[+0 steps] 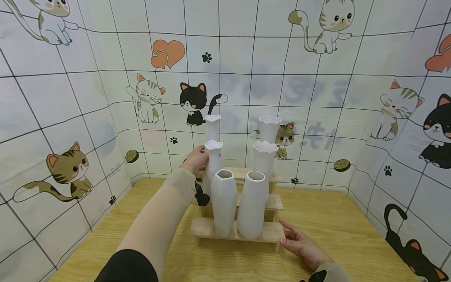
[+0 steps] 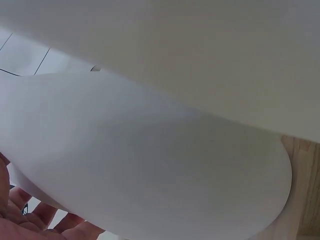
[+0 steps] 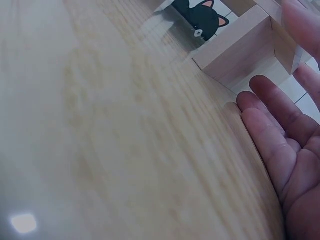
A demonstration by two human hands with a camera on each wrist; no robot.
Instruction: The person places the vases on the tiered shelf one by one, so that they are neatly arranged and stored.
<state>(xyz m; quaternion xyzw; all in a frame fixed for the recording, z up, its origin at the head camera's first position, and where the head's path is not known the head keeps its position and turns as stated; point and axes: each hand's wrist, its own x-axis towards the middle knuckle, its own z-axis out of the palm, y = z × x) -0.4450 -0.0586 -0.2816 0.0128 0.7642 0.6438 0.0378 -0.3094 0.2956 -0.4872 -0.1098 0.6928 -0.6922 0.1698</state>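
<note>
My left hand (image 1: 198, 158) reaches to the left side of a tiered wooden stand (image 1: 201, 226). Its fingers curl round a white ruffle-topped vase (image 1: 213, 154) near the neck, with a fingertip showing on the far side. In the left wrist view, that hand's fingers (image 2: 75, 225) are partly hidden by white vases filling the picture. My right hand (image 1: 304, 248) touches the right end of the bottom step. In the right wrist view, its thumb and index finger lie by the wooden edge (image 3: 240, 40), other fingers relaxed.
A faceted white vase (image 1: 224, 203) and a rounded one (image 1: 251, 205) stand on the bottom step. Fluted vases (image 1: 265, 156) rise at the right. Another narrow vase (image 1: 213, 125) stands behind. The wood-grain table (image 1: 317, 207) meets walls printed with cats.
</note>
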